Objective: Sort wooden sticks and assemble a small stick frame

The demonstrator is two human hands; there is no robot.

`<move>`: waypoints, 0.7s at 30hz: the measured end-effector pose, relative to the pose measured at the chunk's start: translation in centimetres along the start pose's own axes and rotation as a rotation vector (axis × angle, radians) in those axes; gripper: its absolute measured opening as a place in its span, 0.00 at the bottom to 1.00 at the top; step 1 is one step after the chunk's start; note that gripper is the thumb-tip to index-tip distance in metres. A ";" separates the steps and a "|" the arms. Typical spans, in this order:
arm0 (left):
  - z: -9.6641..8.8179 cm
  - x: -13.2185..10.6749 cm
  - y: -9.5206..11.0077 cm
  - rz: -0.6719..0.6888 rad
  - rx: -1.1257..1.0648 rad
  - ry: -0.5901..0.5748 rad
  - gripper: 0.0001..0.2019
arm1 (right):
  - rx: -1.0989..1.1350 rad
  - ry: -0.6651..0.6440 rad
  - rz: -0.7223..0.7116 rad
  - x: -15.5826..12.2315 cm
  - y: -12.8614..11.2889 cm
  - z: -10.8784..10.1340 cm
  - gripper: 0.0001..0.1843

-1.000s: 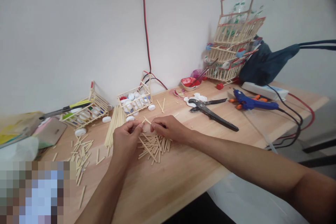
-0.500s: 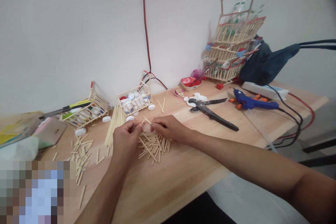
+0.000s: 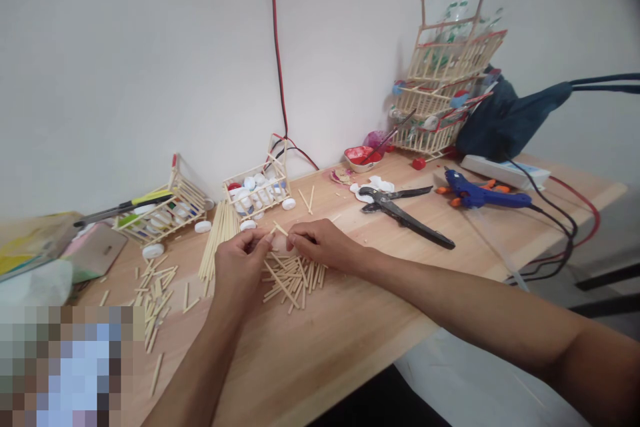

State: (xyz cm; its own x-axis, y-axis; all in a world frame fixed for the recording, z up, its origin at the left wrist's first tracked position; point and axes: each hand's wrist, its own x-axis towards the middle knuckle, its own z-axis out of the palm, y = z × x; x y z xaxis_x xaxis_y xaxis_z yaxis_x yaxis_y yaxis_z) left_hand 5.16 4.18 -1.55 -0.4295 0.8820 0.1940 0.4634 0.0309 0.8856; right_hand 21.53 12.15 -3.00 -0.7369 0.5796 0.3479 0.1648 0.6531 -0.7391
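My left hand [image 3: 244, 251] is closed, its thumb and forefinger pinching a short wooden stick. Facing it, my right hand [image 3: 320, 245] pinches another short wooden stick [image 3: 281, 229]; the two sticks meet or nearly meet at an angle between the fingertips. Under and just in front of both hands lies a loose pile of short cut sticks [image 3: 293, 283]. A bundle of longer sticks [image 3: 219, 237] lies beside my left hand, partly covered by it. Fingers hide the lower ends of the held sticks.
Small stick carts [image 3: 257, 193] holding bottle caps stand along the wall. Cutting pliers [image 3: 405, 213], a blue glue gun [image 3: 480, 193] with its cable and a red paint bowl [image 3: 363, 159] lie to the right. Stacked stick carts [image 3: 435, 97] rise behind. More cut sticks [image 3: 157, 290] lie left.
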 end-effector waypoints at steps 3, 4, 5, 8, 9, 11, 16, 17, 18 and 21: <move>0.0 0.0 0.0 0.004 0.002 0.000 0.12 | 0.001 0.001 0.007 0.0 -0.1 0.0 0.13; 0.0 0.0 -0.1 0.008 0.005 -0.003 0.12 | 0.003 0.003 0.009 0.0 -0.1 0.0 0.13; 0.0 0.0 -0.1 0.011 0.008 -0.004 0.12 | 0.004 0.004 0.010 0.0 -0.1 0.0 0.13; 0.0 0.1 -0.3 0.010 0.012 -0.008 0.12 | -0.006 0.006 0.010 0.0 0.0 0.1 0.13; 0.0 0.1 -0.3 0.008 0.009 -0.008 0.12 | -0.010 0.005 0.009 0.0 0.1 0.1 0.13; 0.0 0.1 -0.3 0.003 0.001 -0.008 0.12 | -0.015 0.004 0.002 0.0 0.2 0.1 0.13; 0.1 0.0 -0.1 -0.018 -0.011 -0.007 0.12 | -0.017 0.004 -0.005 0.0 0.1 0.1 0.14; 0.1 0.0 -0.1 -0.015 -0.011 -0.006 0.12 | -0.015 0.004 -0.003 0.0 0.1 0.1 0.14; 0.1 0.0 -0.1 -0.010 -0.010 -0.007 0.12 | -0.012 0.003 -0.001 0.0 0.0 0.1 0.13; 0.1 0.1 -0.3 0.001 -0.010 -0.015 0.12 | -0.005 0.000 0.009 0.0 0.0 0.1 0.13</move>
State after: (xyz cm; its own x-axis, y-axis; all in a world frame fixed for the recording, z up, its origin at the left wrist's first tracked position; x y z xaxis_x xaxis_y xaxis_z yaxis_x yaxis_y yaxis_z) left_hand 5.02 4.26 -1.83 -0.4173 0.8889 0.1890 0.4560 0.0250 0.8896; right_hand 21.48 12.10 -3.02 -0.7352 0.5859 0.3410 0.1752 0.6501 -0.7393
